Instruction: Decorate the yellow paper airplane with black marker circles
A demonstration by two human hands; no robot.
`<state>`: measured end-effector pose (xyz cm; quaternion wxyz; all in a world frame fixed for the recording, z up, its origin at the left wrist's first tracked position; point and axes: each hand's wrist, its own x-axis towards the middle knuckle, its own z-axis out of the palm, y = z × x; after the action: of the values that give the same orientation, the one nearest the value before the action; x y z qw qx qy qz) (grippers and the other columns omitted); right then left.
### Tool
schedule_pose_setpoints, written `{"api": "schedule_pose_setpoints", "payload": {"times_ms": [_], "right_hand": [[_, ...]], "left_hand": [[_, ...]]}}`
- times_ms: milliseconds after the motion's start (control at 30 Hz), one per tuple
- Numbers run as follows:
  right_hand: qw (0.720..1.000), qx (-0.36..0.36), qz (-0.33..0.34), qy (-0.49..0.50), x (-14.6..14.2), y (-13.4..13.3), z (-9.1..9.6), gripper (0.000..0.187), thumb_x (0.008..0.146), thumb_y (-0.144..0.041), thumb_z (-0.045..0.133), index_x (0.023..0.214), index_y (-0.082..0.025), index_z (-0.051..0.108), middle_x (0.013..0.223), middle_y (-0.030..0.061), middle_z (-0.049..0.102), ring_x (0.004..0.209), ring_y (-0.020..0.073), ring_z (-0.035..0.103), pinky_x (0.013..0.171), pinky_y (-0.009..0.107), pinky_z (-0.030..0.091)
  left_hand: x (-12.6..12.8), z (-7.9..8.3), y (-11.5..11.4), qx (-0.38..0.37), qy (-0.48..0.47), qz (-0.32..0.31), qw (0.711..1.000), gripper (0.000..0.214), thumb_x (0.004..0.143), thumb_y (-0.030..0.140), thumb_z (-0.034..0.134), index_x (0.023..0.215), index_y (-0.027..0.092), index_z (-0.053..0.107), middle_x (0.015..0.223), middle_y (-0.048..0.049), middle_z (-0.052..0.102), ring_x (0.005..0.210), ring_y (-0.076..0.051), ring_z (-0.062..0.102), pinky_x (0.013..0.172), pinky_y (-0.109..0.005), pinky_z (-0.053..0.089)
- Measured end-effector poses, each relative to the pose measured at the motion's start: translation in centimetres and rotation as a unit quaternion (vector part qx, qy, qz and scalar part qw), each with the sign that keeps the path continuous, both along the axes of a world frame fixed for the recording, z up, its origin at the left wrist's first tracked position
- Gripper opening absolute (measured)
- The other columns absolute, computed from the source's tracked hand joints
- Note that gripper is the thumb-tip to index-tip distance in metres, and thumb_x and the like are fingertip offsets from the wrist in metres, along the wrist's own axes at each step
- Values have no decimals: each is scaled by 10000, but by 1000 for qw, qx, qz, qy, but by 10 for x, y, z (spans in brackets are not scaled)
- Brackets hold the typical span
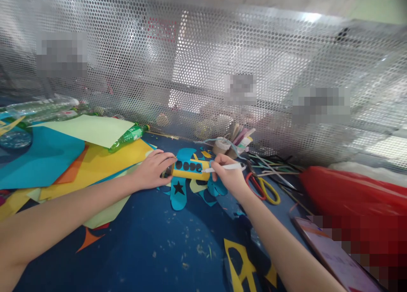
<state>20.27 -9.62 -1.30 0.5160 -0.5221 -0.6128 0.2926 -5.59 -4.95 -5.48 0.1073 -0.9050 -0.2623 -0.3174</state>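
A model airplane (189, 176) with a yellow body lies on the blue table, its left end dark. Several black dots sit in a row on a blue strip (188, 166) along its side. One blue wing (178, 200) bears a black star. My left hand (156, 169) is closed around the airplane's dark end, thumb below and fingers above. Pinched in my right hand (224, 169) is a white marker (230, 167), its tip at the rightmost dot. The blue tail end (217, 187) is partly covered by my right hand.
Coloured paper sheets (111, 162) and a green bottle (129, 138) lie at left. Scissors (264, 189) with red and yellow handles rest beside my right wrist. A red bag (337, 190) and a phone-like device (333, 254) are at right. A perforated metal screen (127, 58) stands behind.
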Motion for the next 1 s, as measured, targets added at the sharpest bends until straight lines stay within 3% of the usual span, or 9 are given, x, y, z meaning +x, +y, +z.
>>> {"api": "schedule_pose_setpoints", "payload": {"times_ms": [167,300,400,533,700,900,1000], "right_hand": [[999,33,-17,38,5,3,-3,235,729,-276,584,541,-231,450,365,-51,502,379,98,388,424,232,294],[989,61,-44,125,8,6,-5,329,826,-449,554,589,-231,490,404,-40,505,407,116,426,430,246,315],[987,83,-68,119,4,4,-3,368,845,-531,550,638,-230,502,434,-38,520,429,122,435,453,256,330],[988,112,-98,48,-4,-2,2,283,814,-423,623,658,-228,488,481,-49,526,468,119,434,495,262,343],[988,112,-87,63,-6,1,0,165,741,-313,644,738,-232,500,558,-64,524,548,134,488,556,269,378],[972,156,-140,111,-2,-2,2,183,851,-314,504,695,-241,443,502,-75,461,508,127,434,540,266,355],[971,176,-140,78,-3,-6,5,234,868,-322,484,655,-241,431,492,-69,450,497,124,420,537,263,356]], "left_hand": [[0,-1,1,6,2,-3,1000,416,831,311,547,1223,171,544,1240,-96,602,1142,-251,555,1077,-437,343],[0,-2,1,7,-2,7,1000,435,831,313,545,1242,172,529,1260,-94,598,1149,-247,556,1099,-436,319],[1,-2,0,10,-10,17,1000,431,845,315,536,1254,179,518,1263,-90,601,1134,-239,569,1130,-457,270],[2,-1,-1,19,-11,21,1000,406,847,314,536,1229,177,529,1245,-102,614,1134,-253,577,1156,-506,196],[1,-1,-1,8,-6,16,1000,411,844,315,544,1233,181,523,1250,-104,609,1141,-253,578,1150,-514,205],[1,-3,-1,23,-16,12,1000,417,843,297,542,1240,172,512,1244,-105,611,1136,-248,580,1153,-502,207],[2,-3,-1,25,-14,13,1000,419,853,301,532,1249,167,505,1248,-111,608,1138,-253,579,1153,-511,197]]}}
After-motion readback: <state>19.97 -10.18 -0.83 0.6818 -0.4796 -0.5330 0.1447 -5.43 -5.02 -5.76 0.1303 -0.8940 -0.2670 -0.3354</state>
